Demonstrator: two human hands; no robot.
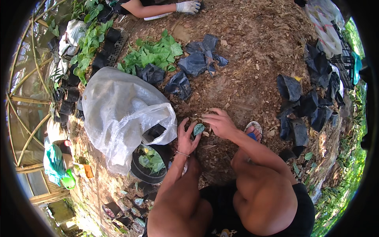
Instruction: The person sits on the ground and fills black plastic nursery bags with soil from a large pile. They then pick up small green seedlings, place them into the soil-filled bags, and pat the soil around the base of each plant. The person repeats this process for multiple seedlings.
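Low between my knees, my left hand [187,137] is curled about a small plant with a mottled green leaf [198,129]; whatever its fingers grip beneath the leaf is hidden. My right hand [218,123] is just right of the leaf, fingers spread and reaching over the brown chips [237,97] on the ground, with nothing clearly in it. A large translucent plastic sack [118,100] lies to the left, its mouth near my left wrist. Under its edge stands a black pot [148,177] with green leaves inside.
Black plastic grow bags [192,63] lie ahead beside a heap of green leaves [160,53]; more black bags [299,109] are at right. Another person's gloved hand [188,7] rests on the ground at the top. Small potted plants [131,211] stand lower left.
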